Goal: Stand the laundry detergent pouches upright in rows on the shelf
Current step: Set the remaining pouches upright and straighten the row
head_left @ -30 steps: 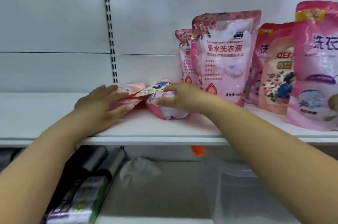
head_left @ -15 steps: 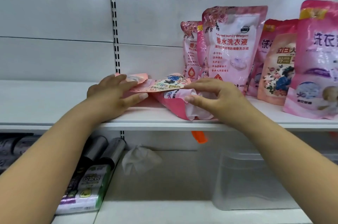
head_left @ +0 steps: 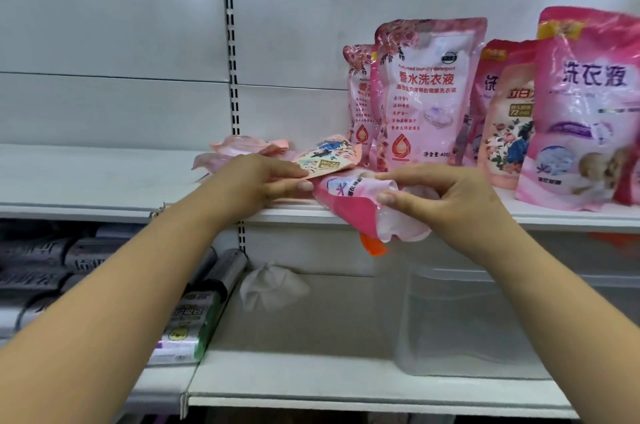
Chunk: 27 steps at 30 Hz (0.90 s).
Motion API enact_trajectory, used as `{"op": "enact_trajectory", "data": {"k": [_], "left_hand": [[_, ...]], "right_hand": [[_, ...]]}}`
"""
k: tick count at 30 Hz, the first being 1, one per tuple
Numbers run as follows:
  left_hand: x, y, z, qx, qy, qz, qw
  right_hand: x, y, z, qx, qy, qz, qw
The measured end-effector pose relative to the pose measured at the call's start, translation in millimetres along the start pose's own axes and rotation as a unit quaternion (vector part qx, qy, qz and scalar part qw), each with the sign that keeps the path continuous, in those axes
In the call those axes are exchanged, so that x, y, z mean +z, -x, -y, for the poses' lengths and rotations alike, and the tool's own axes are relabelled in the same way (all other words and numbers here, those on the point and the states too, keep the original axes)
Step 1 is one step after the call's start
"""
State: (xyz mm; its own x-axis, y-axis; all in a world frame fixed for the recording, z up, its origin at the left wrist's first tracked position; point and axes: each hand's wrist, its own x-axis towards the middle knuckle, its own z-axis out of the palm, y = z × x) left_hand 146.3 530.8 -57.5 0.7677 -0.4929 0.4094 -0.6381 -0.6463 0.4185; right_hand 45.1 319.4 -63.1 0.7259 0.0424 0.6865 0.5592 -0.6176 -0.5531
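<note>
Gripping a pink pouch (head_left: 349, 212) that hangs over the shelf (head_left: 104, 188) edge, the right hand (head_left: 446, 201) pinches its top; the left hand (head_left: 249, 181) pinches a flat pouch (head_left: 329, 160) just behind. About three more lie flat there. Farther right, some five standing pouches (head_left: 426, 94) look done, so the job seems roughly half finished

At frame centre, the right hand (head_left: 446, 195) pinches a pink pouch (head_left: 353, 208) overhanging the shelf (head_left: 104, 181) edge; the left hand (head_left: 249, 181) pinches a flat floral pouch (head_left: 325, 156), seemingly. Upright pouches (head_left: 426, 94) stand at right.
</note>
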Motion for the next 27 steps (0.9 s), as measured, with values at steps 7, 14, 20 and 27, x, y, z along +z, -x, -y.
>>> {"op": "enact_trajectory", "data": {"k": [7, 14, 20, 27], "left_hand": [[18, -14, -14, -0.077, -0.185, 0.029, 0.979], [87, 73, -85, -0.116, 0.373, -0.28, 0.877], [112, 98, -120, -0.213, 0.677, -0.026, 0.704], [167, 133, -131, -0.208, 0.63, -0.097, 0.742]], "right_hand": [[-25, 34, -1, -0.046, -0.026, -0.01, 0.999], [-22, 63, -21, -0.066, -0.07, -0.046, 0.994], [-8, 104, -26, -0.019, -0.189, -0.015, 0.982], [-10, 137, -56, 0.284, -0.354, -0.034, 0.891]]}}
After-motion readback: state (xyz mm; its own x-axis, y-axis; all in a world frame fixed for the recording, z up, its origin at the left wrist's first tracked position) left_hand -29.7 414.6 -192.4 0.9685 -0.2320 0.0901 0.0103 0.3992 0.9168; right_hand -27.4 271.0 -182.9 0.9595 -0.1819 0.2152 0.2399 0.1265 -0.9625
